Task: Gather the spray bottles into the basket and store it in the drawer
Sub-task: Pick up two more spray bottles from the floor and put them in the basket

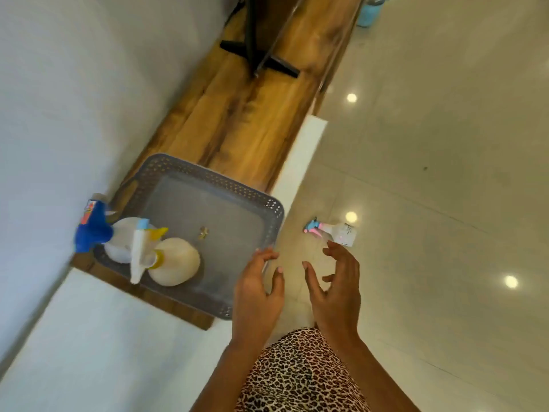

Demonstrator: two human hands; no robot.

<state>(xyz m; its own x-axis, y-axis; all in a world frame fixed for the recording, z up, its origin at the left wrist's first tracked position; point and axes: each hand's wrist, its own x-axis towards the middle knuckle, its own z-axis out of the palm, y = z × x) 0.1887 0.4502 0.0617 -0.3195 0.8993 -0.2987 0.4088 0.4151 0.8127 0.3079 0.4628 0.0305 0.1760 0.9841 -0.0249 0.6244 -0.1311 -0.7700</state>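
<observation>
On the wooden shelf (237, 120) at left: one grey perforated basket (237, 233), its near-right corner overhanging the shelf edge. Contents, grouped in its near-left corner: two white-bodied spray bottles, one with a yellow collar (173, 261), one behind it (123, 239), and a white trigger head lying across them. A blue-headed spray bottle (93, 227) sits at the basket's left rim; whether inside or just outside cannot be told.

On the tiled floor (445, 173) at right: one small spray bottle (332, 231), lying on its side, long axis running left to right, blue-and-pink head toward the left, clear body toward the right.

Left hand (257, 292): fingers spread and lightly curled, holding nothing, fingertips at the basket's near-right rim.

Right hand (335, 289): fingers splayed wide and curled, holding nothing, apart from every item.

Key relation: the floor bottle lies just beyond the right hand's fingertips, so that hand looks nearer.

Judged status: gathering unfinished; drawer not identifiable.
</observation>
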